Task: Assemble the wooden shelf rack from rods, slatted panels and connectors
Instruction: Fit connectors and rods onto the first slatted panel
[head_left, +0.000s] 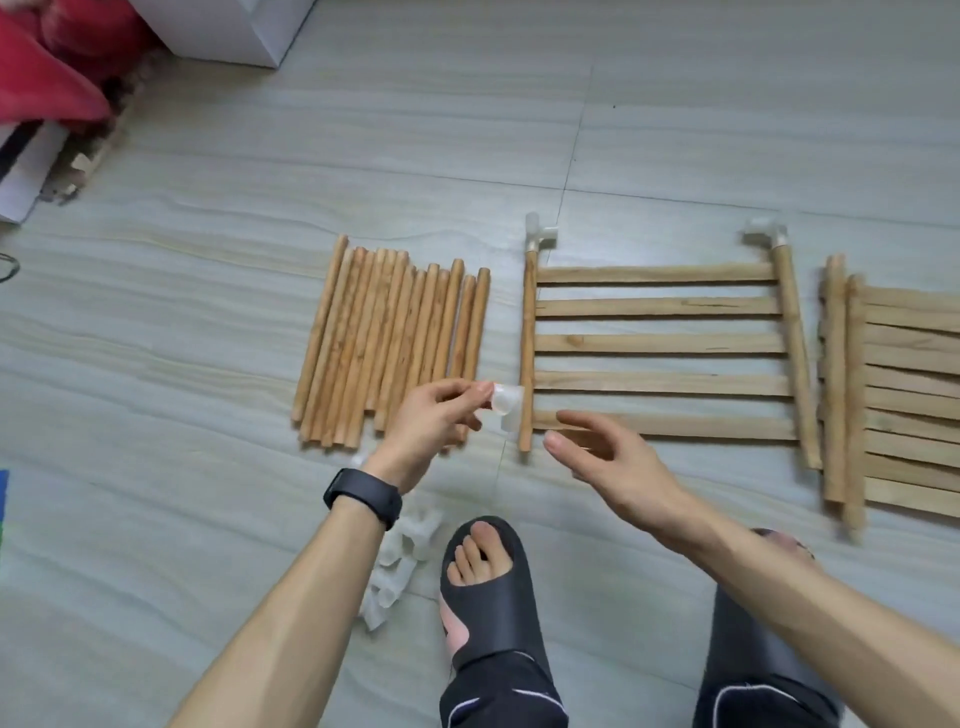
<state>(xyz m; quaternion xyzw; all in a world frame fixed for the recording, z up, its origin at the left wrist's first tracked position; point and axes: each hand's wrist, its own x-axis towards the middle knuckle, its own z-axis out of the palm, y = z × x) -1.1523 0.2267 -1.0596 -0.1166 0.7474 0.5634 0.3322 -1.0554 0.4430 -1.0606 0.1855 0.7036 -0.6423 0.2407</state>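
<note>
Slatted pale-wood panel (660, 345) lay flat on the grey tiled floor (208, 312), beside a row of round wooden rods (389, 348). Fingers of the left hand (434, 421) pinched a translucent white plastic connector (504, 405) near the panel's lower corner; the right hand (608, 452) hovered, fingers spread wide, holding nothing.

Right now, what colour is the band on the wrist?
Black. The wristband shows best in the head view.

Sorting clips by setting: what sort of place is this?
Probably a room at home: rods laid on a grey tiled floor, a black slipper on the foot, red cloth by a white box.
</note>
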